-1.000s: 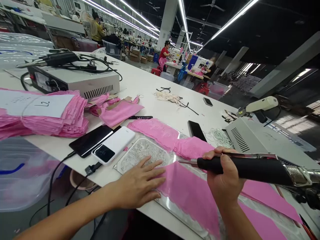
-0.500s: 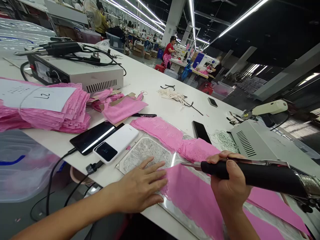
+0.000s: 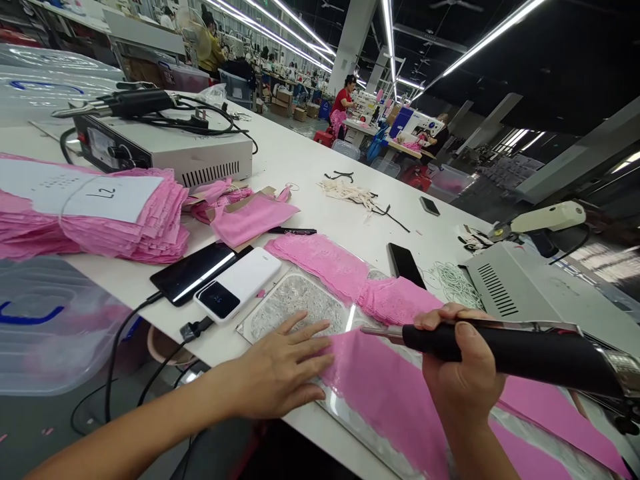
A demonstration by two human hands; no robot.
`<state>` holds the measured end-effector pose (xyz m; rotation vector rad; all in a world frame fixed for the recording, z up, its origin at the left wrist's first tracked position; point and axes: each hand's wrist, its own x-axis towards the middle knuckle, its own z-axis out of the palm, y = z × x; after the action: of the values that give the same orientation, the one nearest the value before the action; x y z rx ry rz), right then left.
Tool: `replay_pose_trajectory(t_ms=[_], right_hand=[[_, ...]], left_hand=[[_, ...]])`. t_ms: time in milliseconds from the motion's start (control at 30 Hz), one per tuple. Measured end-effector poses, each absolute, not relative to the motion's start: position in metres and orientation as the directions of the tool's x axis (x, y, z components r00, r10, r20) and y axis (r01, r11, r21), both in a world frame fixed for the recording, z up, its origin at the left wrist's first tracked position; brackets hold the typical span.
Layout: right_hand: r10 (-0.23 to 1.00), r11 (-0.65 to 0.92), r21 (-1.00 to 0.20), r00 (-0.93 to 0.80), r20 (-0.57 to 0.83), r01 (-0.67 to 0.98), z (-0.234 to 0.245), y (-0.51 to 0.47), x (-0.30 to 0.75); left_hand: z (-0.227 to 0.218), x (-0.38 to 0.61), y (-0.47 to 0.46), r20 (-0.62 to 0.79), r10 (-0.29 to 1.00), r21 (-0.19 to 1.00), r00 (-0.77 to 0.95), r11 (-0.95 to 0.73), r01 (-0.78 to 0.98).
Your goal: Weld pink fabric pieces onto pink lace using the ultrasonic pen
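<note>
My left hand (image 3: 285, 367) lies flat with its fingers spread, touching the left end of a pink fabric piece (image 3: 385, 393) and the clear plate (image 3: 295, 303) under it. Wrapped round a black-handled tool with a slim metal tip (image 3: 540, 357), my right hand (image 3: 463, 373) holds it nearly level. The tip is over the fabric's upper left corner; whether it touches cannot be seen. Beyond the plate's middle are two piles of pink lace pieces, a left pile (image 3: 323, 267) and a right pile (image 3: 395, 298). More pink fabric (image 3: 560, 413) lies to the right.
A power bank (image 3: 245, 277) and a phone (image 3: 193, 270) lie left of the plate. Behind them are a tied pink lace stack (image 3: 125, 230) and a control box (image 3: 205, 157) bearing a similar tool. Another phone (image 3: 405, 263) and a grey box (image 3: 540, 287) stand right. Co-workers sit far behind.
The view has shifted slightly, so the table's things appear a little to the right. Both hands and the tool keep almost the same place on the fabric.
</note>
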<state>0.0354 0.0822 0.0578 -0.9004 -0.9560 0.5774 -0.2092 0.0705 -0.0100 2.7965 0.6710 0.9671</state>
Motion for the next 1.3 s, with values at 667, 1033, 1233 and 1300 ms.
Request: replay_pose_trajectory(t_ms=[667, 1033, 1233, 1300], right_hand=[[0.826, 0.470, -0.875, 0.407, 0.390, -0.116, 0.052, 0.077, 0.026], [0.868, 0.433, -0.879, 0.355, 0.348, -0.198, 0.047, 0.074, 0.015], [0.872, 0.429, -0.884, 0.341, 0.351, -0.187, 0.045, 0.074, 0.014], [0.869, 0.434, -0.881, 0.345, 0.354, -0.187, 0.046, 0.075, 0.015]], left_hand=[[-0.002, -0.233, 0.059, 0.440, 0.486, 0.253, 0.755, -0.874, 0.415], [-0.001, -0.233, 0.058, 0.443, 0.498, 0.293, 0.746, -0.867, 0.404], [-0.002, -0.233, 0.058, 0.441, 0.495, 0.286, 0.749, -0.868, 0.406], [-0.003, -0.233, 0.058, 0.450, 0.489, 0.283, 0.747, -0.871, 0.400]])
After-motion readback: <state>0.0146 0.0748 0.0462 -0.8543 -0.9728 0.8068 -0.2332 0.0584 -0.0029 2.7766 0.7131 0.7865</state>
